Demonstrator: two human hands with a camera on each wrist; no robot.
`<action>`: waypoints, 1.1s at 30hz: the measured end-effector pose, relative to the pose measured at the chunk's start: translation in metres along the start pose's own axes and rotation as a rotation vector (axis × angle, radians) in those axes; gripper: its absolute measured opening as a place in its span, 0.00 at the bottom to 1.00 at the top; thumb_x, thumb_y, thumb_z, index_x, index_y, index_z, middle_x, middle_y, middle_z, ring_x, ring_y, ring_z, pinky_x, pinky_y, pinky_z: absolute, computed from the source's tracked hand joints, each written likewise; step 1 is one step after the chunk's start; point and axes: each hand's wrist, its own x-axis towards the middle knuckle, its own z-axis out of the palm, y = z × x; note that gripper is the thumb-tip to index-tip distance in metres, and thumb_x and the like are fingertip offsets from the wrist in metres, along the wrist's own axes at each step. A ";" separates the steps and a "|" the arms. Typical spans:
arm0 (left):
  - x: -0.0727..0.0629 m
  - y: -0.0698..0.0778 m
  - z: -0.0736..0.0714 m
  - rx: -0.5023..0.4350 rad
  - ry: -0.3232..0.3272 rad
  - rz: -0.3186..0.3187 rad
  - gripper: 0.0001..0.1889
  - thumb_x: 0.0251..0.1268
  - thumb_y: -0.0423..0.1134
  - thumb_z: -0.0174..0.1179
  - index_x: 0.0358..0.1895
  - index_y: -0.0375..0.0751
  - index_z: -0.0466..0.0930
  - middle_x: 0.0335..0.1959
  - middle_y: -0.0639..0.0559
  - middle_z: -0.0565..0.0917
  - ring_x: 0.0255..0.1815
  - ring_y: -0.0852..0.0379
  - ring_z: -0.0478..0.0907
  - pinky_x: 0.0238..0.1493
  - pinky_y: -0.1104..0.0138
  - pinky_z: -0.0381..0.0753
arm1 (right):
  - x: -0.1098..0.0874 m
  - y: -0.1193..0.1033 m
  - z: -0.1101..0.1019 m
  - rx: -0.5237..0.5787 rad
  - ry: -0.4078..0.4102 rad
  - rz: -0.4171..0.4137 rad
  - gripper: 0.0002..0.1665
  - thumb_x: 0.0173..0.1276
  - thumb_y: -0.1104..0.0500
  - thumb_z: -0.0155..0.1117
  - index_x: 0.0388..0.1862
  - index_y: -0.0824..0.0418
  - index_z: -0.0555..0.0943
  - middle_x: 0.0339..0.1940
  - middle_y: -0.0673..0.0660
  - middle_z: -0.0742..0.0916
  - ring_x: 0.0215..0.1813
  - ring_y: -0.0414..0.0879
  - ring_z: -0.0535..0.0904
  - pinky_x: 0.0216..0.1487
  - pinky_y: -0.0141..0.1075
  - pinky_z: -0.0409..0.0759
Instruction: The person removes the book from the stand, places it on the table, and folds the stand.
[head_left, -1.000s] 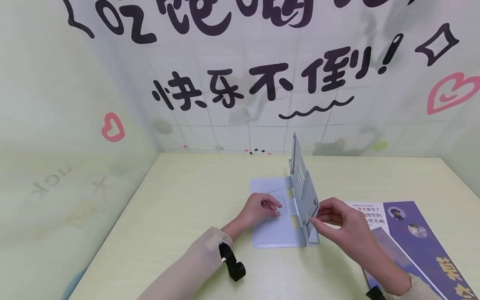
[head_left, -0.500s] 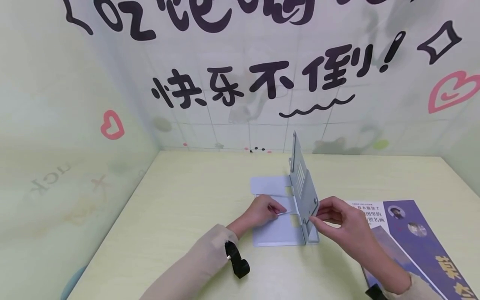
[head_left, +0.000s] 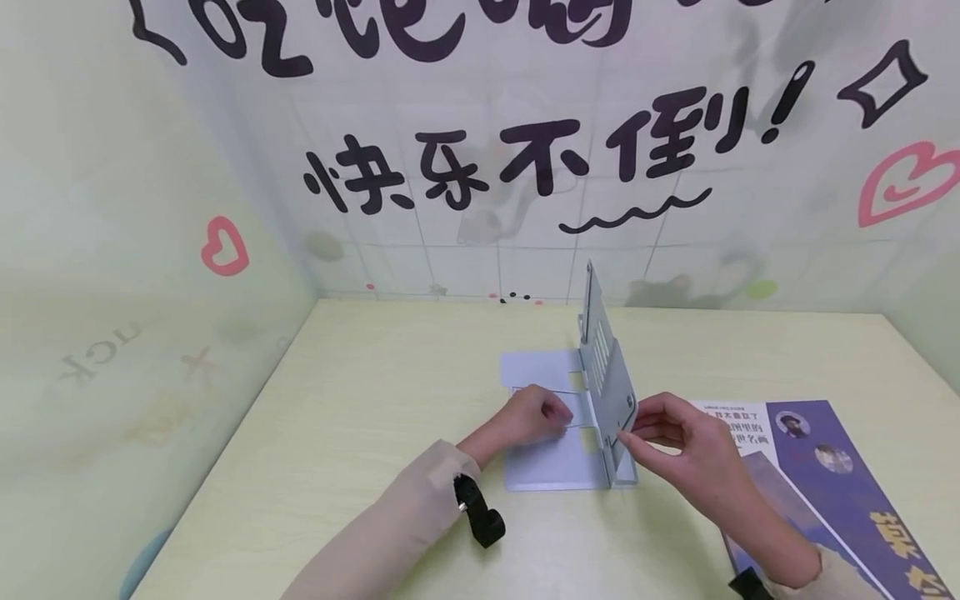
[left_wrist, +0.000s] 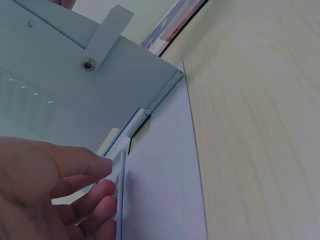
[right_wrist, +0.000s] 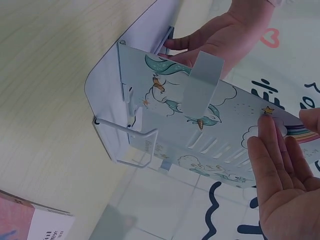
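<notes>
A pale blue metal book stand (head_left: 555,462) lies with its base flat on the table, its slotted panel (head_left: 611,383) standing upright. Unicorn drawings cover the panel's front in the right wrist view. My right hand (head_left: 693,450) pinches the panel's edge, fingers (right_wrist: 272,160) against the printed face. My left hand (head_left: 528,417) is behind the panel, low over the base. In the left wrist view its curled fingertips (left_wrist: 104,207) lie right beside a thin raised support edge (left_wrist: 123,172); whether they grip it cannot be made out.
Books with a purple cover (head_left: 832,467) lie at the right of the table, partly under my right forearm. A wire page holder (right_wrist: 155,142) sticks out at the stand's front. A printed wall (head_left: 450,267) closes off the table's back.
My left hand has moved slightly right toward the upright panel; a thin white piece showed at its fingertips half a second ago. The right hand keeps its hold.
</notes>
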 end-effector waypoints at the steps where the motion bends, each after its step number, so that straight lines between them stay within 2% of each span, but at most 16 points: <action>1: 0.000 0.002 -0.002 -0.015 0.004 -0.007 0.06 0.54 0.27 0.61 0.35 0.35 0.84 0.23 0.55 0.77 0.24 0.62 0.69 0.25 0.74 0.69 | 0.000 0.000 0.000 0.004 -0.002 -0.001 0.11 0.52 0.69 0.69 0.34 0.65 0.77 0.28 0.53 0.83 0.30 0.38 0.81 0.34 0.26 0.80; 4: -0.001 0.007 -0.009 -0.074 0.017 -0.032 0.08 0.56 0.30 0.60 0.39 0.35 0.83 0.25 0.54 0.77 0.25 0.61 0.70 0.25 0.73 0.70 | 0.001 -0.001 0.001 0.016 -0.013 -0.008 0.11 0.53 0.69 0.69 0.35 0.65 0.77 0.28 0.53 0.84 0.30 0.38 0.81 0.35 0.26 0.80; 7: -0.003 0.017 -0.018 -0.123 0.038 -0.009 0.09 0.58 0.32 0.60 0.42 0.35 0.82 0.27 0.53 0.78 0.27 0.60 0.72 0.27 0.72 0.73 | 0.001 -0.002 0.002 0.034 -0.022 -0.022 0.12 0.53 0.69 0.69 0.35 0.66 0.77 0.29 0.53 0.84 0.31 0.38 0.82 0.36 0.26 0.80; 13: -0.011 0.049 -0.042 -0.188 0.131 0.157 0.10 0.61 0.33 0.58 0.45 0.38 0.80 0.33 0.52 0.80 0.32 0.60 0.76 0.32 0.71 0.77 | 0.001 -0.003 0.005 0.057 -0.020 -0.060 0.12 0.51 0.72 0.69 0.35 0.66 0.78 0.29 0.53 0.84 0.31 0.38 0.82 0.36 0.26 0.80; 15: -0.014 0.060 -0.049 -0.253 0.163 0.210 0.11 0.62 0.33 0.58 0.46 0.38 0.80 0.35 0.51 0.81 0.32 0.59 0.76 0.32 0.70 0.78 | 0.002 -0.003 0.006 0.062 -0.026 -0.073 0.12 0.51 0.72 0.69 0.35 0.66 0.78 0.29 0.53 0.85 0.31 0.38 0.82 0.36 0.27 0.80; 18: -0.017 0.075 -0.058 -0.356 0.187 0.242 0.11 0.62 0.34 0.57 0.48 0.38 0.79 0.38 0.49 0.80 0.33 0.58 0.77 0.33 0.67 0.80 | 0.002 -0.004 0.007 0.055 -0.039 -0.078 0.12 0.52 0.71 0.69 0.36 0.65 0.78 0.30 0.52 0.85 0.32 0.38 0.82 0.37 0.26 0.80; 22: -0.019 0.084 -0.063 -0.448 0.176 0.215 0.13 0.62 0.35 0.58 0.49 0.36 0.77 0.40 0.48 0.79 0.37 0.54 0.79 0.36 0.65 0.81 | 0.003 -0.005 0.009 0.048 -0.062 -0.062 0.12 0.53 0.68 0.69 0.37 0.63 0.78 0.30 0.50 0.85 0.32 0.38 0.82 0.37 0.26 0.79; 27: -0.023 0.086 -0.064 -0.509 0.170 0.170 0.13 0.62 0.33 0.58 0.49 0.32 0.77 0.40 0.44 0.78 0.44 0.45 0.78 0.40 0.66 0.81 | 0.002 -0.002 0.015 0.055 -0.074 -0.087 0.13 0.52 0.68 0.70 0.36 0.61 0.79 0.29 0.49 0.85 0.31 0.38 0.82 0.37 0.26 0.79; 33: -0.034 0.081 -0.068 -0.590 0.243 0.092 0.14 0.60 0.31 0.59 0.49 0.32 0.78 0.40 0.44 0.77 0.43 0.48 0.79 0.41 0.65 0.81 | 0.008 -0.001 0.026 0.101 -0.105 -0.109 0.14 0.51 0.68 0.70 0.37 0.60 0.79 0.31 0.50 0.85 0.33 0.39 0.82 0.36 0.30 0.81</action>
